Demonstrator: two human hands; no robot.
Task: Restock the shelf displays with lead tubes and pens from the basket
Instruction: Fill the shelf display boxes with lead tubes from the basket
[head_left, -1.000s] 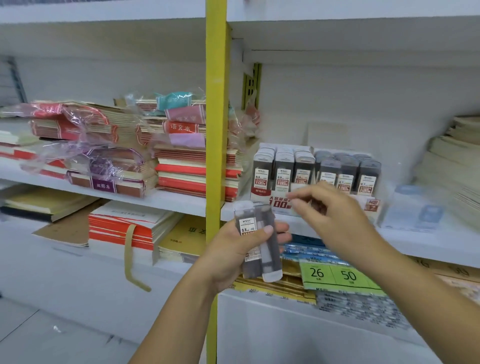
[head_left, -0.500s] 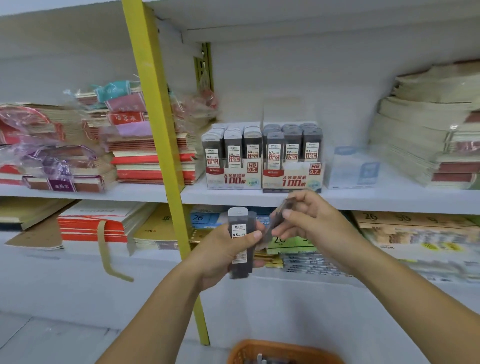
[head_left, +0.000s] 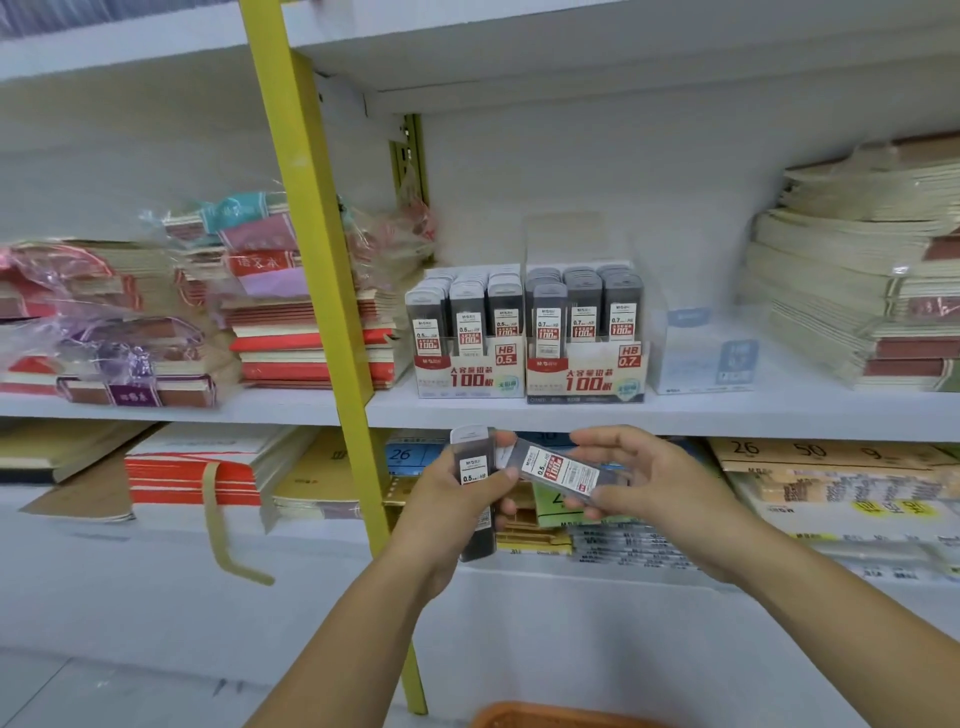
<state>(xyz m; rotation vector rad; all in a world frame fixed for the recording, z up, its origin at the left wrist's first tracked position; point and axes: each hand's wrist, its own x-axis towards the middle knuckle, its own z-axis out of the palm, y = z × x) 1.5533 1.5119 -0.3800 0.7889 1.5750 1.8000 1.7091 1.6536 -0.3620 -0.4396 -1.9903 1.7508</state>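
Since half a second ago the right hand has turned its slanted tube from edge-on to label-up. The tube now lies across the fingertips, pinched by thumb and fingers, with its upper end against the left hand's tube. The left hand is wrapped round the upright tube, thumb across the 0.5 label, much as before. Both hands sit slightly higher against the shelf edge than they did.

Two tubes show in the hands, one each; whether the left hides another behind it cannot be told. Two display boxes stand side by side on the middle shelf, the 0.5 box and the 0.7 box. Each shows three tubes across its front row, with more behind. One clear box stands just right of them. One orange basket shows only its rim at the bottom edge.

The shelving is white, crossed by a yellow post. Wrapped notebooks are stacked to the left and pale stacks to the right. Flat paper packs lie on the shelf below.
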